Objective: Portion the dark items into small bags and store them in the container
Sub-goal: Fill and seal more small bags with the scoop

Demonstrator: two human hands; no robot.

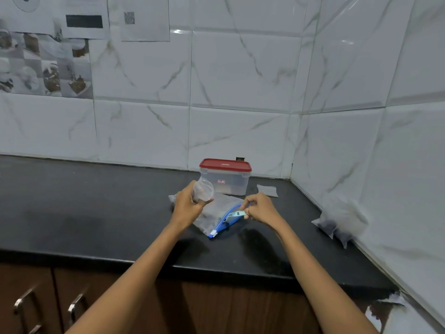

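A large clear zip bag (216, 210) with a blue slider top lies on the black counter (96, 208); dark items show faintly inside it. My right hand (261, 209) pinches the pale blue slider tab (234, 215) at the bag's mouth. My left hand (186, 203) holds a small clear plastic cup (203, 190), tilted, just above the bag's left end. Behind them stands a clear container (226, 180) with its red lid (225, 164) on. A small flat bag (267, 190) lies to the container's right.
A filled bag with dark contents (337, 224) leans against the right wall tiles. Tiled walls close the counter at the back and the right. Below the counter's front edge are brown cabinet doors with metal handles (24, 302).
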